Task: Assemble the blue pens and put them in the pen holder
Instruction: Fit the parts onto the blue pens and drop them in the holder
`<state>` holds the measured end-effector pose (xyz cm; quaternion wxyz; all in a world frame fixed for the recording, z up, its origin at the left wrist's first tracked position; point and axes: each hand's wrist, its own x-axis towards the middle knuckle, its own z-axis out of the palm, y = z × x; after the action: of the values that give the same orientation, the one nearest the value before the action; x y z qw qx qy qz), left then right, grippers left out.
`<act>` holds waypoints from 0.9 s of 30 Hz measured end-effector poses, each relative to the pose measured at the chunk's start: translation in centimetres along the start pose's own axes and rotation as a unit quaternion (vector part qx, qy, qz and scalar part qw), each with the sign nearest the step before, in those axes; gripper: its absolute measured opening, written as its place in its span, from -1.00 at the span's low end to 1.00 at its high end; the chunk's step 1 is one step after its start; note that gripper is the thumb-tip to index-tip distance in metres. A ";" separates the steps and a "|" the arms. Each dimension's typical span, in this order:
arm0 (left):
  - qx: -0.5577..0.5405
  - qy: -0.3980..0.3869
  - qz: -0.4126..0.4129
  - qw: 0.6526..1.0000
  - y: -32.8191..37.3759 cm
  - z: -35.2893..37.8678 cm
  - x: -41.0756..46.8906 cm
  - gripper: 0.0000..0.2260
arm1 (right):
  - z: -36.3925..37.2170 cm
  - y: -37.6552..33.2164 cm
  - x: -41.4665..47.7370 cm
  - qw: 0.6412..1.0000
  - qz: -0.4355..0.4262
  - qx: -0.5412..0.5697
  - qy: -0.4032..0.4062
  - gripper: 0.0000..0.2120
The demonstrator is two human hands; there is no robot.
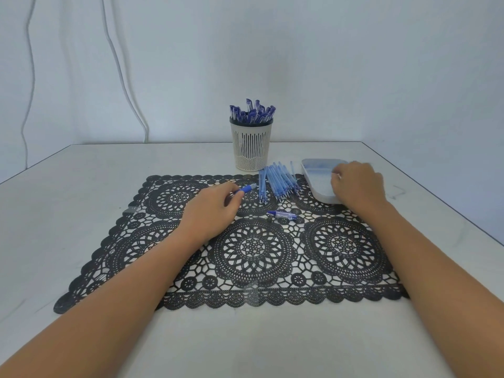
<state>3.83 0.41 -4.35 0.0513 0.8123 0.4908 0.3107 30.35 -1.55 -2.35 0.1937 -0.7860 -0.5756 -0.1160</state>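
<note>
A white slotted pen holder [251, 148] stands at the back of the table, full of several blue capped pens [252, 111]. In front of it, to the right, lies a pile of several light blue refills [278, 182]. My left hand [215, 208] is shut on a pen barrel with a blue grip [248, 188], its tip pointing right. A blue pen cap [282, 214] lies on the mat with a small dark tip piece [269, 219] beside it. My right hand [357, 186] rests with fingers curled inside a white tray [319, 170]; what it holds, if anything, is hidden.
A black lace placemat [251, 246] covers the middle of the white table [81, 181]. The table's right edge runs close behind the tray. A white cable [122, 69] hangs on the wall at the back left.
</note>
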 end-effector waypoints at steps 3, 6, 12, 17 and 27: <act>0.001 0.000 0.000 1.000 -0.1 0.0 0.0 -0.78 | -0.4 1.1 0.1 0.994 0.083 -0.044 -0.050 -0.73; 0.003 -0.001 -0.001 1.000 -0.1 0.1 0.0 -0.78 | -0.5 1.4 0.4 0.987 0.135 -0.032 -0.078 -0.76; 0.010 -0.004 0.001 1.000 -0.1 0.1 0.1 -0.77 | -0.2 1.4 0.8 0.984 0.153 -0.012 -0.095 -0.84; 0.010 -0.006 0.003 1.000 0.0 0.1 0.0 -0.77 | 0.0 1.4 0.9 0.983 0.160 0.002 -0.091 -0.94; 0.007 -0.012 0.000 1.000 0.0 0.0 0.0 -0.76 | 0.5 1.2 1.0 0.990 0.129 0.048 -0.036 -0.76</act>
<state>3.85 0.40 -4.37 0.0517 0.8163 0.4921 0.2981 31.80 -0.74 -2.59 0.2241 -0.8469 -0.4810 -0.0339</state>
